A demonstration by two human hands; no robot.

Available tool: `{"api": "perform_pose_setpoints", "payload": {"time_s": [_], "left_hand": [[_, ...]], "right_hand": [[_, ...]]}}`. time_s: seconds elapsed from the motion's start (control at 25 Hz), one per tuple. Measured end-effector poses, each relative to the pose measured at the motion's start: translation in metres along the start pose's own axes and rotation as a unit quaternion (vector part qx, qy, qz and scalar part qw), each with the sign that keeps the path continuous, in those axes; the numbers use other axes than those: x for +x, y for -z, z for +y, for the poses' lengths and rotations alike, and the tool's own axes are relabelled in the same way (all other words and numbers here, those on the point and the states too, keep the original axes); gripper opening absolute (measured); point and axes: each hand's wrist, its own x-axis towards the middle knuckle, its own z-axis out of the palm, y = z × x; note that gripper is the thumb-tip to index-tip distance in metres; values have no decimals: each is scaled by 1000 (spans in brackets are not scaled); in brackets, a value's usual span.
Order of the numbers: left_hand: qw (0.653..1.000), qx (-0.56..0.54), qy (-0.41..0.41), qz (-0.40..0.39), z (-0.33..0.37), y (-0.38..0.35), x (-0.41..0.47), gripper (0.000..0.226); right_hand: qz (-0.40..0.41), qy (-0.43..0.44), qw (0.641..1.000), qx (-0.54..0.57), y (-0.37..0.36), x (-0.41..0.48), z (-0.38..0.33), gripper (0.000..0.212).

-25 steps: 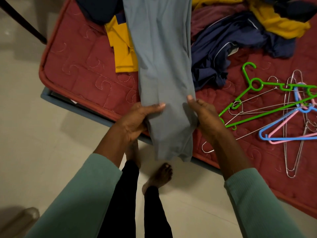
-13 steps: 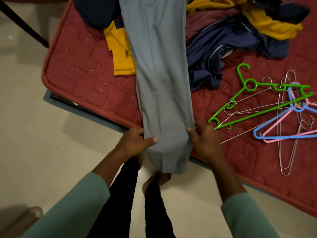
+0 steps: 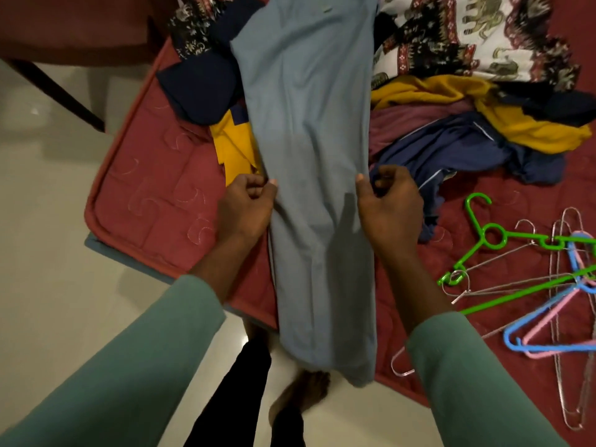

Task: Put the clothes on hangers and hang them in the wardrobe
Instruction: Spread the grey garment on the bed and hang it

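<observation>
Grey-blue garment (image 3: 309,156) lying flat along the bed (image 3: 154,201).
Left hand (image 3: 245,211) and right hand (image 3: 390,208) each pinch a side edge; its top is cut off, its hem hangs past the bed's edge, the hangers (image 3: 529,236) run out of view at right.

A grey-blue garment (image 3: 309,124) is laid lengthwise across a red quilted mattress (image 3: 145,195), with its lower end hung past the edge above the floor. Its side edges are pinched by the left grip (image 3: 245,209) and the right grip (image 3: 392,209). To the right, a heap of clothes (image 3: 458,150) is piled, and a green hanger (image 3: 491,235), a blue hanger (image 3: 510,337), a pink hanger (image 3: 548,317) and wire hangers (image 3: 554,350) are spread nearby.
</observation>
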Motion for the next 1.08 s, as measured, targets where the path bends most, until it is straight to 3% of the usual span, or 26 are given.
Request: {"api": "perform_pose_setpoints", "payload": {"time_s": [0.16,0.32,0.44,0.56,0.72,0.84,0.92,1.08], "left_hand": [[986,-128,92,-62,17,-10,49,20],[978,-177,104,-31,21,-3,57,10],[934,-283,177,-131,29,3,56,18],[904,-277,228,-232,46,6,57,34],[845,-389,286,-229,62,6,59,24],[818,-415,321,-235,61,7,64,26],[834,-375,332,-233,57,12,72,35],[939,-176,226,-193,40,16,78,23]], "right_hand": [[70,19,994,-86,-16,13,-22,22],[103,114,972,-175,-34,-5,-33,19],[44,-7,994,-103,-45,-8,-36,19],[82,-54,995,-28,-46,-4,-33,15],[92,-131,974,162,-39,9,-31,16],[114,-179,950,231,-31,16,-31,18],[119,-172,952,225,-30,16,-29,19],[-10,-121,983,137,-32,15,-16,37]]}}
